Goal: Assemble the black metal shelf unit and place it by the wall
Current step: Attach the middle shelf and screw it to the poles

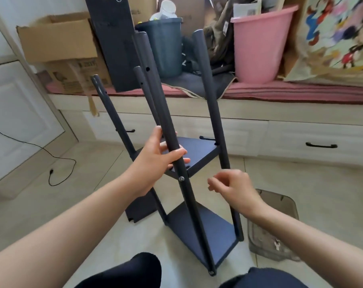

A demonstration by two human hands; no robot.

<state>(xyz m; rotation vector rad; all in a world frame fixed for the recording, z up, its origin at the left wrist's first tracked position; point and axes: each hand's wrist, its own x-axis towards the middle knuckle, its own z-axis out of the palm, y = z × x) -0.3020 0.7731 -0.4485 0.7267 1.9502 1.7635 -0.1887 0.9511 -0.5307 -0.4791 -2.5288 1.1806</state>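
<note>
My left hand (155, 161) wraps round the near post (172, 146) of the shelf unit (197, 225) at the centre of the frame — fingers curled over the tube just above a silver bolt (181, 178). My right hand (230, 185) hangs just right of that post, fingers loosely curled, holding nothing. The half-built unit stands on the tiled floor before my knees, two black shelves fitted, four posts rising toward the pink bucket (259, 44) at upper right — a clear plastic bag (270, 235) lies at lower right.
</note>
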